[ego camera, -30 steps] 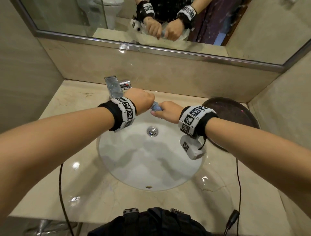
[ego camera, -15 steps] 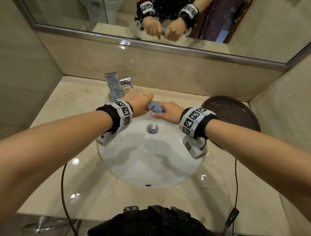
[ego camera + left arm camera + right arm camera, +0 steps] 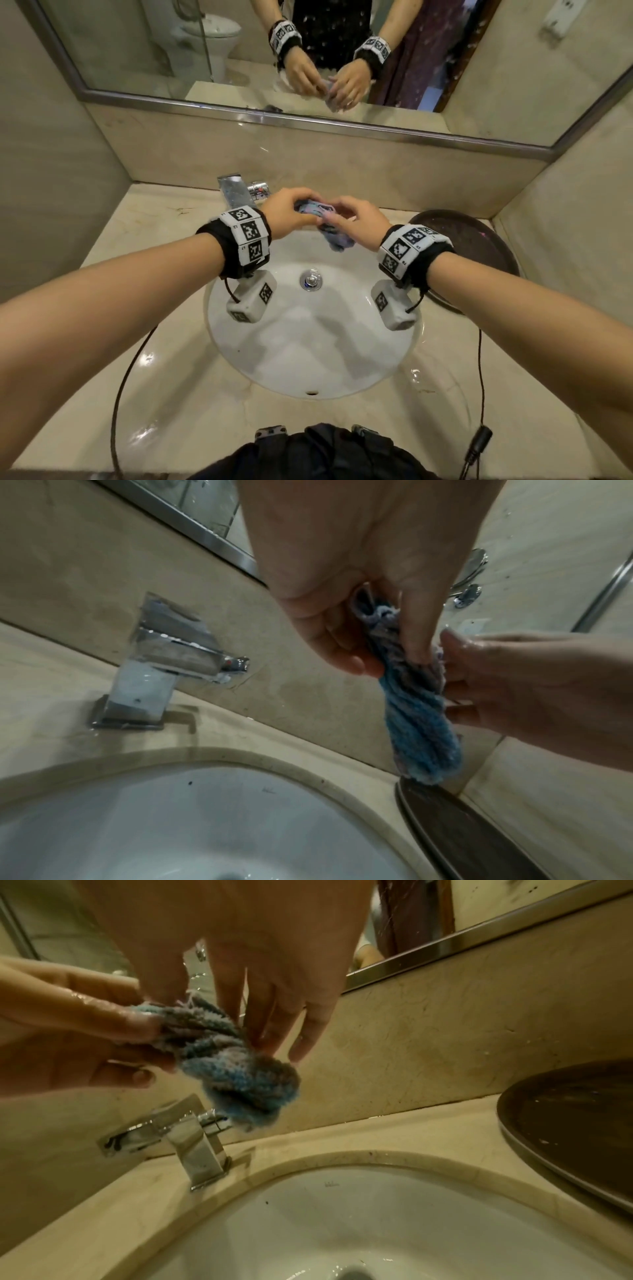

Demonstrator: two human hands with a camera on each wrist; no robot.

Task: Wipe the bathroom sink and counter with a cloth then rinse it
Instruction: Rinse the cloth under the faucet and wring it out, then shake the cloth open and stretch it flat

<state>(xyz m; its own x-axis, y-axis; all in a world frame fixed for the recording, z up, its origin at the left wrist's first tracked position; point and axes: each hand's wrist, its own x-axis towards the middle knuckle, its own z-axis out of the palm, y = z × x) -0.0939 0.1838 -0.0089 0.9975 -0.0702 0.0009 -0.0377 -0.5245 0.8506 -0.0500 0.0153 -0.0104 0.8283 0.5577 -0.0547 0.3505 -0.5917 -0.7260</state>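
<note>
A wet blue-and-grey knitted cloth (image 3: 337,240) hangs twisted between both hands, over the back rim of the white sink (image 3: 308,342). My left hand (image 3: 294,209) pinches its upper end between thumb and fingers (image 3: 418,647). My right hand (image 3: 342,219) holds the cloth (image 3: 418,723) from the right side, its fingers curled on it. In the right wrist view the cloth (image 3: 240,1074) bunches below the right hand (image 3: 212,1020), with the left hand's wet fingers (image 3: 113,1015) gripping it. The chrome faucet (image 3: 233,192) stands just left of the hands; no water shows running.
The beige marble counter (image 3: 171,394) surrounds the sink. A dark round tray (image 3: 472,246) sits at the back right. A black cable (image 3: 120,394) crosses the counter's left front, another (image 3: 481,377) the right. A mirror (image 3: 137,51) and side walls close in the space.
Both hands have gone from tight fists wringing the cloth to looser fingertip holds, palms turned down. The cloth has loosened from a tight twist and now hangs bunched.
</note>
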